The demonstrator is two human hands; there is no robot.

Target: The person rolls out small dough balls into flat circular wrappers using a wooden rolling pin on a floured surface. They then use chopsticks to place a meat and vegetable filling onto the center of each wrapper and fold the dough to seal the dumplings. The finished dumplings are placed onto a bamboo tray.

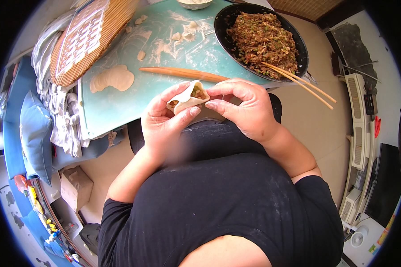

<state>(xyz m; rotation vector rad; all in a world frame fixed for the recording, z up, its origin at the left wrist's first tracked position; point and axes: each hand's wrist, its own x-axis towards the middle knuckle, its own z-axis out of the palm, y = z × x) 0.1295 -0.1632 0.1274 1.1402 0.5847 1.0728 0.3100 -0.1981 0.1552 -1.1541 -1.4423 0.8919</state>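
Observation:
A partly folded dumpling point(182, 99) rests in my left hand point(165, 113), its wrapper pinched together near the middle and filling showing at both openings. The left fingers curl round it from behind while the thumb presses its near side. My right hand point(243, 104) pinches the wrapper's right edge between thumb and index finger. Flour whitens the fingertips of both hands. Just beyond them, a wooden rolling pin point(182, 72) lies on the green table point(107, 109). Several flat dough wrappers point(113, 78) overlap to the left of the pin.
A black pan point(220, 33) of minced filling point(265, 42) stands at the far right, with chopsticks point(305, 82) jutting over its near rim. Small dough pieces point(177, 36) sit among scattered flour. At the far left a round woven tray point(62, 71) overhangs the table. Part of a bowl point(195, 4) shows at the top.

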